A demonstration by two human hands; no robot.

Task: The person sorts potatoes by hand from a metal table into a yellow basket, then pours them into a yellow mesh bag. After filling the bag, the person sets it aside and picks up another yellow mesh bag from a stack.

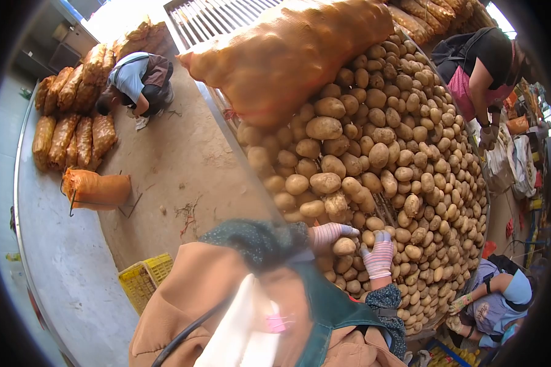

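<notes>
A broad heap of potatoes (410, 171) covers the sorting table before me. My left hand (333, 234), in a striped pink and white glove, reaches in from the left with its fingers over a potato (344, 246) at the heap's near edge. Just right of that potato, my right hand (379, 255), gloved alike, rests on the heap with its fingertips pointing away and fingers apart. Whether the left fingers grip the potato is unclear. A large orange mesh sack (288, 61) full of potatoes lies on the table's far left part.
Filled sacks (73, 85) are stacked at the upper left, near a crouching person (134, 82). An orange sack on a wire stand (98, 188) and a yellow crate (144, 278) stand left. Two people work across the heap, at the upper right (477, 73) and lower right (496, 300).
</notes>
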